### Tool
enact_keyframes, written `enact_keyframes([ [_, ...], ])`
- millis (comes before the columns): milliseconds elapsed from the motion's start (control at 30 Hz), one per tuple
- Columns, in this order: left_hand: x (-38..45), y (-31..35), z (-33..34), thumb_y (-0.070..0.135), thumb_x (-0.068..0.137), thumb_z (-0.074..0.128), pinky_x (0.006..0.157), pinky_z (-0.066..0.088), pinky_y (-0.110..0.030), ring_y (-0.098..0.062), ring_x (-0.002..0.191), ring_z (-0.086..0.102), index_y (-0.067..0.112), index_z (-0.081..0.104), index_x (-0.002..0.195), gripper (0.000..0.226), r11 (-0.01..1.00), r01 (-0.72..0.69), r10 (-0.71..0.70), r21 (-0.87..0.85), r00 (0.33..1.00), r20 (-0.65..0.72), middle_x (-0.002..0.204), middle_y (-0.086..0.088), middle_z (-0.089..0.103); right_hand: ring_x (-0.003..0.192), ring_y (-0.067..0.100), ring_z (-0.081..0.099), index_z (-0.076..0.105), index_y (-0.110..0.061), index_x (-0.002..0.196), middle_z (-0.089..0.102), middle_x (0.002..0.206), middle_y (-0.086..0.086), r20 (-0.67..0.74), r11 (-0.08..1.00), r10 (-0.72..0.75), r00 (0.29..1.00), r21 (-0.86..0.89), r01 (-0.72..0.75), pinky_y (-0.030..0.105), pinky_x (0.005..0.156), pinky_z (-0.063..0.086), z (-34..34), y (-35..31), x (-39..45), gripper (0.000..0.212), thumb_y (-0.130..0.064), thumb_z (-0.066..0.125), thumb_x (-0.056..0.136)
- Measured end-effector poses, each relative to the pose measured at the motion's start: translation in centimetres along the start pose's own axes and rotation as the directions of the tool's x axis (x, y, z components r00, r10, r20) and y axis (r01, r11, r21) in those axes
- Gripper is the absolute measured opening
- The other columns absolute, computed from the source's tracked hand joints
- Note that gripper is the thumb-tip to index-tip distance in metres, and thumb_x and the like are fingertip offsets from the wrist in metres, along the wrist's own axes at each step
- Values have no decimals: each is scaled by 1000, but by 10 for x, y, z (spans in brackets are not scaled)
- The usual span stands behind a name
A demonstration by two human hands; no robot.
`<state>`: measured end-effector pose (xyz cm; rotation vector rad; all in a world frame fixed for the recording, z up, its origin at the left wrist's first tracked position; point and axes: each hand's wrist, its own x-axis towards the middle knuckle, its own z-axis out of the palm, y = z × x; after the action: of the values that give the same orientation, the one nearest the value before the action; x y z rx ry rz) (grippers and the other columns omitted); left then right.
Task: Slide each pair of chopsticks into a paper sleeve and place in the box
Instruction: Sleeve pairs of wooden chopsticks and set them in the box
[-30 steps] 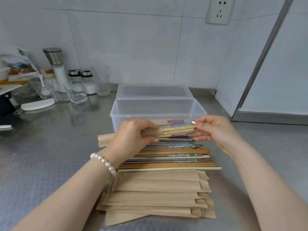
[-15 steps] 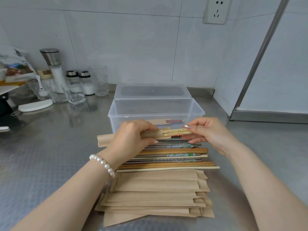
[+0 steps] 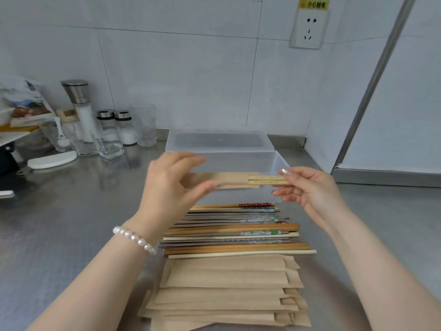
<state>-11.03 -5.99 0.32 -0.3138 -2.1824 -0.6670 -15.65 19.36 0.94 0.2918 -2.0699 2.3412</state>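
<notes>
My left hand (image 3: 167, 185) grips a brown paper sleeve (image 3: 233, 180) held level above the front of the clear plastic box (image 3: 274, 161). A pale bamboo chopstick pair (image 3: 269, 180) sticks out of the sleeve's right end, and my right hand (image 3: 307, 189) pinches that end. Below lie several loose chopsticks (image 3: 236, 230) in a row on the steel counter. Nearest me is a stack of empty paper sleeves (image 3: 229, 290).
The box lid (image 3: 218, 140) lies behind the box. At the back left stand a grinder (image 3: 80, 108), two shakers (image 3: 117, 125), glasses (image 3: 143, 124) and a white lid (image 3: 51, 161). A wall corner and metal frame (image 3: 372, 87) close the right side.
Both hands have lifted the sleeved chopstick pair up from the pile to above the box's front edge. The chopsticks sit deeper in the sleeve than before.
</notes>
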Motion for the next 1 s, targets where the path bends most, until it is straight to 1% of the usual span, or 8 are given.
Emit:
enact_keyframes([
  [100, 7, -14, -12, 53, 84, 42, 94, 36, -36, -18, 109, 52, 16, 62, 114, 51, 989, 144, -137, 37, 980, -142, 117, 0, 61, 51, 13, 66, 64, -9, 89, 72, 64, 5, -113, 995, -54, 992, 72, 63, 16, 45, 48, -11, -12, 3, 23, -22, 67, 70],
  [267, 2, -30, -5, 44, 91, 28, 105, 22, -26, -16, 133, 33, 15, 43, 134, 54, 946, 325, -325, -1, 946, 4, 142, -3, 42, 50, 3, 61, 65, -8, 99, 70, 57, -5, -288, 995, -94, 953, -52, 82, 12, 46, 44, -21, -20, 20, 14, -13, 61, 86],
  [400, 1, -29, -4, 27, 97, 35, 108, 20, -27, -19, 137, 27, 10, 31, 140, 46, 880, 472, -468, -51, 880, 82, 147, -6, 33, 40, -3, 54, 67, -8, 95, 65, 47, -8, -232, 950, -59, 971, -312, -17, 8, 38, 34, -12, -29, 35, 10, -8, 60, 87],
  [500, 2, -26, -6, 24, 97, 36, 91, 34, -28, -26, 126, 41, 10, 41, 133, 39, 830, 548, -536, -104, 836, 118, 136, -6, 48, 37, 0, 57, 65, -1, 89, 62, 41, -5, -188, 896, 29, 982, -430, -109, 8, 35, 35, 2, -35, 46, 9, 1, 57, 87],
  [600, 3, -26, -6, 19, 95, 35, 59, 36, -24, -26, 96, 55, 19, 55, 118, 30, 822, 550, -537, -145, 834, 125, 98, -1, 62, 51, 19, 57, 66, 1, 87, 61, 40, -2, -253, 848, 115, 961, -479, -228, 20, 47, 35, 16, -35, 63, 8, -3, 58, 87],
  [733, 3, -28, -4, 20, 95, 33, 57, 36, -14, -5, 68, 50, 26, 57, 114, 31, 823, 552, -537, -134, 833, 131, 87, 1, 63, 65, 18, 48, 64, -9, 77, 56, 33, -7, -328, 766, 120, 937, -570, -297, 23, 48, 28, 32, -31, 75, 13, -14, 58, 88],
  [867, 3, -28, -4, 19, 94, 34, 61, 34, -10, -4, 67, 47, 23, 57, 113, 30, 823, 550, -536, -140, 835, 128, 89, 2, 61, 68, 14, 53, 67, -11, 83, 63, 43, -7, -334, 680, 44, 942, -680, -273, 27, 58, 39, 35, -23, 75, 14, -21, 58, 88],
  [1000, 4, -28, -4, 19, 94, 34, 60, 35, -10, -9, 73, 48, 24, 57, 114, 30, 816, 558, -543, -150, 830, 126, 92, 2, 62, 78, 20, 59, 65, -19, 80, 70, 73, -2, -242, 311, -120, 963, -930, -195, 34, 83, 42, 42, -13, 71, 22, -29, 49, 91],
])
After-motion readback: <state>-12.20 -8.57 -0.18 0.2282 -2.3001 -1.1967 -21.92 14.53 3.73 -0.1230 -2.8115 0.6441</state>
